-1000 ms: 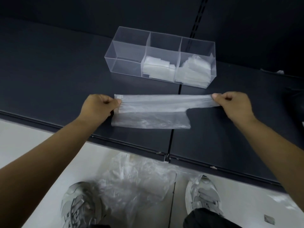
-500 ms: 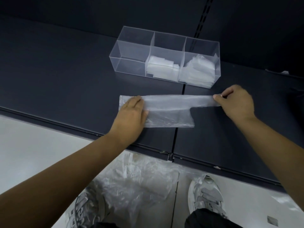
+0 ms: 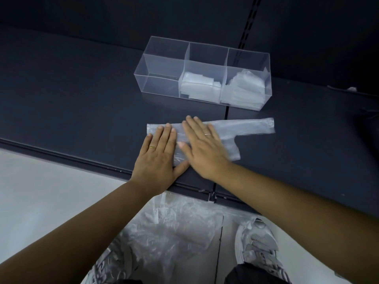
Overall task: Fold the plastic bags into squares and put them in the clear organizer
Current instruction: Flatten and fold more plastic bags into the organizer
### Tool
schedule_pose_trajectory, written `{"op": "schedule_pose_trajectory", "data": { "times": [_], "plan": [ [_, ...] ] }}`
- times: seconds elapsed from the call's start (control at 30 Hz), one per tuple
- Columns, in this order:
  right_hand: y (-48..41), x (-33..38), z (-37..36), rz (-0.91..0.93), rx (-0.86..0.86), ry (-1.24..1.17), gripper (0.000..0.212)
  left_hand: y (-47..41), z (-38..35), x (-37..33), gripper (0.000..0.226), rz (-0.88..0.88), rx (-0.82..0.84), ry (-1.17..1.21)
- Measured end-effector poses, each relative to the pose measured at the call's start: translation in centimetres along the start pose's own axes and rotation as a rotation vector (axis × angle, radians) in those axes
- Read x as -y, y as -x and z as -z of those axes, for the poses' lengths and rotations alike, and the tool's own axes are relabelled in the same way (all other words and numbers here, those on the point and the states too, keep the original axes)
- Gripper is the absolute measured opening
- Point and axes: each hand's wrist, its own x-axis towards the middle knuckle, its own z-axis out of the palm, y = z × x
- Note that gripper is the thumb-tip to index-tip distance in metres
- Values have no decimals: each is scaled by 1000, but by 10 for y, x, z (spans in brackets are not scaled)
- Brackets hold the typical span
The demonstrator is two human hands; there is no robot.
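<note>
Plastic bag [image 3: 242, 128], clear and folded lengthwise into a strip, lies flat on the dark shelf [image 3: 82, 103] near its front edge, straddling the seam between two shelf panels. Handle end reaches right as a narrow band; wider body to the left.

Left hand [image 3: 159, 154] flat, palm down, fingers spread, pressing the bag's left end. Gold ring on one finger. Right hand [image 3: 203, 148] also flat and splayed, palm down on the bag's middle, just beside the left hand, thumbs nearly touching. Slightly blurred. Thin ring on it. Neither hand grips anything.

Clear organizer [image 3: 162, 58] sits behind the bag, toward the shelf's back edge, three compartments in a row. Left compartment bare; middle holds a low stack of folded bags [image 3: 200, 87]; right holds a taller, looser stack [image 3: 244, 89].

Below the front edge: heap of loose plastic bags [image 3: 174, 232] on pale floor, grey sneaker [image 3: 258, 247] to the right of it.
</note>
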Motion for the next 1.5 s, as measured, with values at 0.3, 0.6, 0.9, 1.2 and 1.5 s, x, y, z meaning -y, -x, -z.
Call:
{"op": "schedule_pose_trajectory", "data": {
  "times": [0.3,0.6,0.9,1.2,1.5],
  "plan": [
    [36,-104,27,-204,-43,175,68,16,6,36,113,93,7,49],
    [83,-90,40,35,-128,-176,22,21,17,8,88,-131,-90,292],
    [67,-83,68,-81,81,-530,15,14,6,-27,63,-230,-121,305],
    [72,-51,86,62,37,-86,85,14,18,-28,18,-207,-316,339],
    [61,-53,49,-128,-181,-425,5,17,33,0,9,-26,-259,460]
  ]
}}
